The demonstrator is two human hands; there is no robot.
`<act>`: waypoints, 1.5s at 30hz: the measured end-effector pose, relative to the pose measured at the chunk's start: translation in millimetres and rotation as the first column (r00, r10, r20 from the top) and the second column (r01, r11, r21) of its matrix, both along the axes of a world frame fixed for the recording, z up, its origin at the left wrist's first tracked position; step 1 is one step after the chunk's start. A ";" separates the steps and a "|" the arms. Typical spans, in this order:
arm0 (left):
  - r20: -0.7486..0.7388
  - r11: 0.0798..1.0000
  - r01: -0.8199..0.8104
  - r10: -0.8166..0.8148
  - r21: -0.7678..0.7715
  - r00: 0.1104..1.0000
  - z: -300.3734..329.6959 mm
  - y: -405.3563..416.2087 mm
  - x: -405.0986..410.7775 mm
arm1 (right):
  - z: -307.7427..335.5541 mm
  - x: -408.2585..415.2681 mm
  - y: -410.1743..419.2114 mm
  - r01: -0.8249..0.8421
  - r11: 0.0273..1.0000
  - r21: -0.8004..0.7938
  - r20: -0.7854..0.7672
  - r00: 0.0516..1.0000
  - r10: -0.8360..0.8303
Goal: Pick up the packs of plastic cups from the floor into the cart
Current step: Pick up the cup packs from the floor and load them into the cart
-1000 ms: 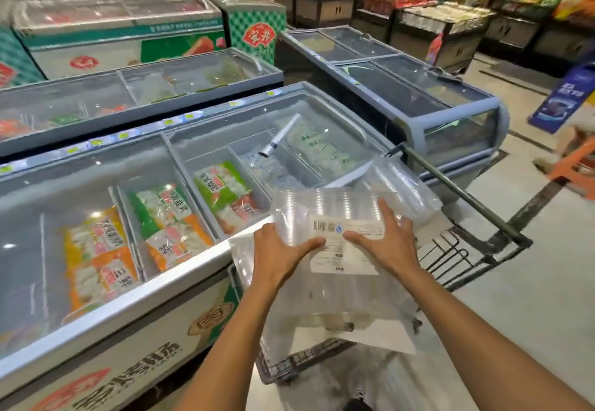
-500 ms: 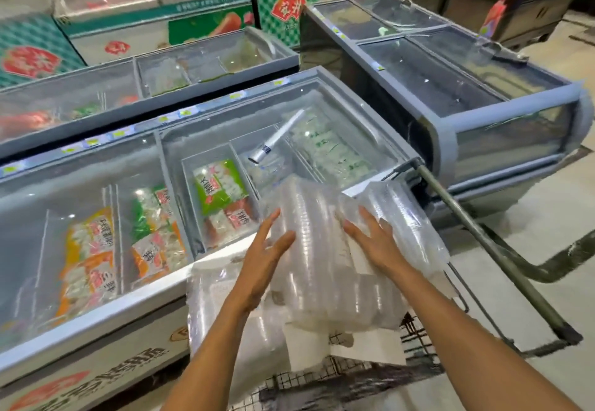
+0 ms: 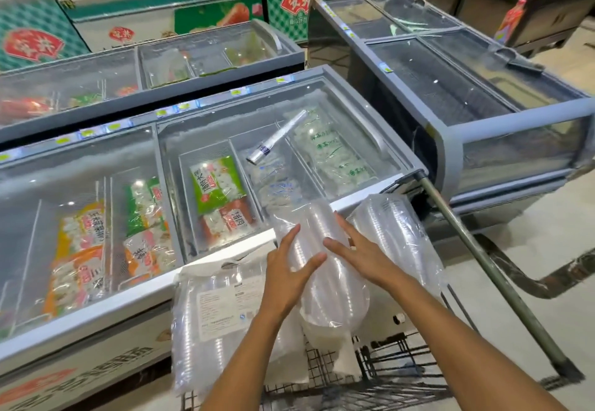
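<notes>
Three clear packs of plastic cups stand in the wire cart (image 3: pixel 392 365). The middle pack (image 3: pixel 335 288) leans upright between my hands. My left hand (image 3: pixel 286 269) presses its left side with straight fingers and my right hand (image 3: pixel 357 256) presses its right side, fingers straight too. A labelled pack (image 3: pixel 219 314) stands on the cart's left. Another pack (image 3: pixel 396 236) leans on the right behind my right hand.
A glass-topped chest freezer (image 3: pixel 225 269) with frozen food bags stands tight against the cart's left. Another freezer (image 3: pixel 483 140) sits ahead on the right. The cart's grey handle bar (image 3: pixel 483 265) runs diagonally on the right, with bare floor (image 3: pixel 547 224) beyond it.
The pack I held by its label has turned upright and gone down into the cart. My fingers went from gripping it to lying flat on its sides. The view tilted down.
</notes>
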State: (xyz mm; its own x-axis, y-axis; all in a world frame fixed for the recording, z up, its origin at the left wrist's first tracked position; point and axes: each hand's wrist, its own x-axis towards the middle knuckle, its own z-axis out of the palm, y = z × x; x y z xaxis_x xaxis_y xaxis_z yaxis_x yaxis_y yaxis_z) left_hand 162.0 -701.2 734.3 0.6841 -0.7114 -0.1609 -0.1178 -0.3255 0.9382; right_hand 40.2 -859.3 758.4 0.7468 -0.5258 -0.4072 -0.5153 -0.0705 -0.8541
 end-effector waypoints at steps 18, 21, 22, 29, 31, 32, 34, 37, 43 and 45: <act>0.184 0.950 -0.074 0.018 0.304 0.983 -156.0 -60.1 3.5 | -159.6 30.9 6.7 -0.111 0.856 -0.505 -0.348 0.934 -0.084; 0.191 0.942 -0.082 0.019 0.327 0.981 -168.8 -63.3 6.7 | -174.8 39.6 10.0 -0.108 0.828 -0.550 -0.376 0.917 -0.131; 0.196 0.937 -0.089 0.023 0.338 0.980 -170.8 -64.8 7.2 | -178.4 42.3 10.4 -0.121 0.820 -0.559 -0.388 0.912 -0.130; 0.234 0.904 -0.055 -0.051 0.425 0.971 -166.5 -65.3 12.8 | -178.3 50.1 14.2 -0.207 0.803 -0.559 -0.472 0.876 -0.102; 0.243 0.911 -0.039 -0.068 0.411 0.968 -166.1 -63.4 13.8 | -172.0 49.5 12.1 -0.204 0.795 -0.571 -0.461 0.881 -0.105; 0.235 0.911 -0.026 -0.079 0.411 0.969 -164.8 -61.9 12.5 | -169.2 48.8 11.7 -0.196 0.791 -0.579 -0.450 0.886 -0.109; 0.236 0.919 -0.006 -0.094 0.394 0.967 -157.2 -57.4 8.3 | -162.8 46.2 12.4 -0.180 0.786 -0.591 -0.429 0.896 -0.118; 0.274 0.942 0.000 -0.098 0.337 0.957 -139.6 -47.1 4.5 | -154.7 38.5 16.3 -0.224 0.775 -0.591 -0.464 0.880 -0.100; 0.445 0.935 -0.048 -0.121 0.351 0.887 -109.3 -14.8 13.0 | -126.1 21.3 28.4 -0.270 0.729 -0.628 -0.487 0.868 -0.098; 0.482 0.924 -0.086 -0.113 0.372 0.869 -93.0 0.5 17.9 | -114.2 18.9 31.0 -0.272 0.717 -0.642 -0.474 0.876 -0.091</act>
State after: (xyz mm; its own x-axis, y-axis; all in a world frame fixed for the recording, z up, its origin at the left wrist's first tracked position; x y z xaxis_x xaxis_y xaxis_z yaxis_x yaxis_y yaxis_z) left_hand 179.9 -700.7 641.3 0.7340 -0.6762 -0.0627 -0.5319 -0.6298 0.5660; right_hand 59.1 -828.2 644.2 0.6352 -0.7265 -0.2621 -0.7723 -0.5938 -0.2258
